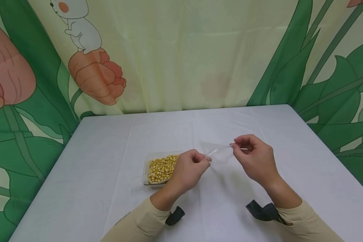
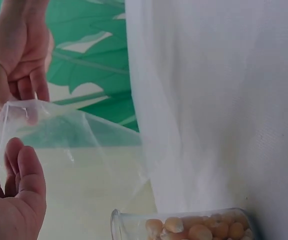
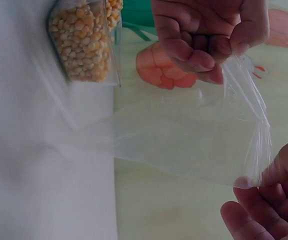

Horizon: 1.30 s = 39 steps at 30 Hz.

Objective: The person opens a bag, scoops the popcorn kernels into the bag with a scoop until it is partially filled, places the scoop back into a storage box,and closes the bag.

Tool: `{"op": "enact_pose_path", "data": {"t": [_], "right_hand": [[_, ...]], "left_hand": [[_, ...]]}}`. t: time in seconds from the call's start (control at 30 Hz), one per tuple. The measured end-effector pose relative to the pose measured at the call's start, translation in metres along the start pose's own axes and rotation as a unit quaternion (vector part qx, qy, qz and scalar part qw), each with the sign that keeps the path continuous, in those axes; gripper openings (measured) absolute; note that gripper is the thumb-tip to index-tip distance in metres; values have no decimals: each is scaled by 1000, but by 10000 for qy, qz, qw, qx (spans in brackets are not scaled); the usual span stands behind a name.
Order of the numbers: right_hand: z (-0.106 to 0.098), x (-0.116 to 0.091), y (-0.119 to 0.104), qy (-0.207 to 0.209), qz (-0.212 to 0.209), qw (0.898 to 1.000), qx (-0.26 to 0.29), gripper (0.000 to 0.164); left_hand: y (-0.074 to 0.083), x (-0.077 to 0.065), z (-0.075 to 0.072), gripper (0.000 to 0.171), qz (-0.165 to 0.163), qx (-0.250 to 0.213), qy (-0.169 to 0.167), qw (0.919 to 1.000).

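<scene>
"Bag up in the head view: clear, thin, creased, pinched by left hand and right hand above a white tablecloth!"

"And a flower-printed curtain behind. Left wrist?"

"It's see-through, spread wide; a clear container sits near, corn kernels inside."

"Right wrist?"

"Wrinkles run along the edge between those pinching fingertips; the container's kernels look yellow."

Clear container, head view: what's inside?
Yellow corn kernels lie in the clear container. The left hand covers its right part, so the contents there can't be seen in that view.
</scene>
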State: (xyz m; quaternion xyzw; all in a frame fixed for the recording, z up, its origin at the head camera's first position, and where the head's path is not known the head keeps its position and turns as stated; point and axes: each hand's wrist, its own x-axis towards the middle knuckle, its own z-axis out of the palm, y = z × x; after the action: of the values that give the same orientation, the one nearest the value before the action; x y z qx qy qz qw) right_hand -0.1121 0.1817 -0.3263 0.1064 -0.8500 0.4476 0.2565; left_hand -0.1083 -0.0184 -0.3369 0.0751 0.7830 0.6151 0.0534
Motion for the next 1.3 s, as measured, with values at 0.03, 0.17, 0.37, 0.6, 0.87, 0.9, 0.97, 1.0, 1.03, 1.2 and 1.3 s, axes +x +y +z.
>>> {"op": "enact_pose_path", "data": {"t": [0.03, 0.17, 0.37, 0.6, 0.87, 0.9, 0.97, 1.0, 1.03, 1.2, 1.3], "right_hand": [[0, 0, 1, 6, -37, 10000, -27, 12], [1, -1, 3, 15, -123, 9999, -121, 13], [0, -3, 4, -263, 100, 9986, 440, 13], [-7, -3, 12, -967, 30, 9849, 1435, 22], [-11, -1, 25, -1915, -407, 9372, 2888, 41], [-11, -1, 25, -1991, -437, 9336, 2948, 43], [-11, -1, 26, -2124, -505, 9254, 3099, 48], [-11, 0, 27, -2172, -537, 9227, 3138, 50], [-11, 0, 27, -2212, -572, 9206, 3169, 51], [-10, 1, 27, -2207, -618, 9283, 2928, 51], [-9, 0, 25, -2127, -547, 9378, 2688, 46]], "left_hand": [[0, 0, 0, 9, 3, 1, 38, 10000], [-1, 1, -1, 10, 23, 32, 64, 10000], [-1, 2, -3, 11, -54, -274, -150, 9995], [-2, 3, -4, 11, -136, -773, -391, 9961], [0, 4, -5, 10, -180, -1098, -513, 9925], [0, 4, -5, 10, -200, -1105, -533, 9923], [0, 4, -5, 11, -220, -1127, -565, 9918], [0, 5, -5, 11, -222, -1133, -581, 9916], [0, 5, -5, 11, -218, -1145, -599, 9914], [1, 5, -4, 9, -248, -1182, -667, 9904], [1, 6, -3, 8, -278, -1206, -704, 9898]]}}
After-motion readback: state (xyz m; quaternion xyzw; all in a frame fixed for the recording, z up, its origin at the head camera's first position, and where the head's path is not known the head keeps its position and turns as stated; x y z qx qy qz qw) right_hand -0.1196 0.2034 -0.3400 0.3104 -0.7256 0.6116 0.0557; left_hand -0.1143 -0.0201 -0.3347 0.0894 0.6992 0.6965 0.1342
